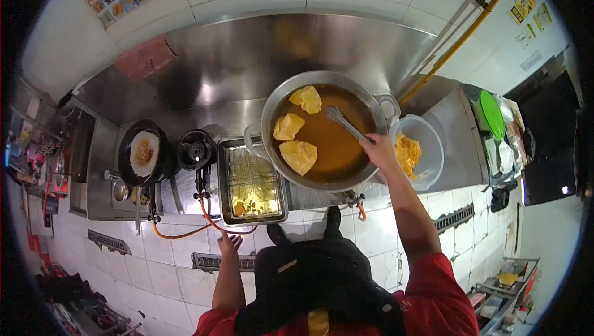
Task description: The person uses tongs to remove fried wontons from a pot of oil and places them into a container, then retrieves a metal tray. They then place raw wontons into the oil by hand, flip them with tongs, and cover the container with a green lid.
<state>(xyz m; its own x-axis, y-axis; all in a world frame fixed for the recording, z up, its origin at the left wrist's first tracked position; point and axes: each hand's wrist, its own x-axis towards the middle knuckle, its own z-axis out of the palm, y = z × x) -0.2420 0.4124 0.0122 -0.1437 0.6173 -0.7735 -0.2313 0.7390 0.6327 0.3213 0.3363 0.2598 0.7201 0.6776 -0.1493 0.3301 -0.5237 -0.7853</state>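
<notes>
My right hand (377, 148) is closed around the handle end of metal tongs (346, 123), whose tip reaches over the brown oil in a large two-handled pan (268, 112). Three yellow pieces float along the left side of the oil: an upper piece (306, 99), a middle piece (288, 127) and a lower piece (299, 157). My left hand (229, 243) hangs open below the front edge of a rectangular metal tray (282, 211), holding nothing. Yellowish oil and some crumbs lie in that tray.
A clear plastic tub (434, 156) with yellow-orange food (406, 154) stands right of the pan. To the left are a bare burner (197, 149) and a black wok (127, 161) with pale, frothy contents. An orange gas hose (179, 236) loops below the counter front.
</notes>
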